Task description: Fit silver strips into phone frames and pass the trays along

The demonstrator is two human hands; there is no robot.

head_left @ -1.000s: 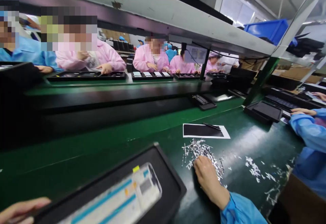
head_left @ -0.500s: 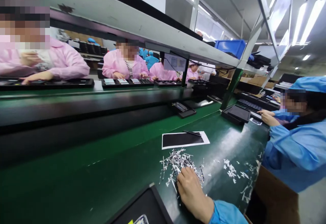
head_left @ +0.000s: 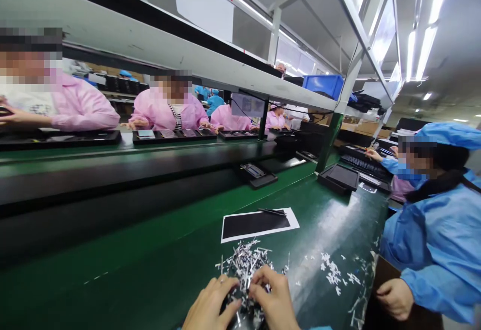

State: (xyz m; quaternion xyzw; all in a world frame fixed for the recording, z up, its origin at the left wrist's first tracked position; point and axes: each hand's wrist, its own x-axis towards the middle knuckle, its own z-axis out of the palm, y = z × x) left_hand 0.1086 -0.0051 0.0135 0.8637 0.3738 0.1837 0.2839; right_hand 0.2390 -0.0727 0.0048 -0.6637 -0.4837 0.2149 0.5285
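A heap of small white, grey and black strips [head_left: 246, 260] lies on the green bench in front of me. My left hand [head_left: 212, 304] rests at the heap's near left side, thumb and fingers apart and curved, with a ring on one finger. On the near right side, my right hand [head_left: 276, 297] has its fingers bent and its fingertips close together among the strips. What those fingertips hold, if anything, is too small to make out. Just beyond the heap, a black rectangular sheet with a white border [head_left: 255, 225] lies flat, and a black pen-like tool [head_left: 272, 212] rests on it.
Scraps of white material [head_left: 332, 270] are scattered to the right. Black trays [head_left: 338, 177] stand further back, near a green post [head_left: 329, 142]. A co-worker in blue [head_left: 432, 225] sits at the right; people in pink [head_left: 84, 107] work across the bench. A shelf [head_left: 150, 52] runs overhead.
My left hand has come into view at the heap. My right hand remains at the heap, now facing the left. The black tray at the bottom has left the view.
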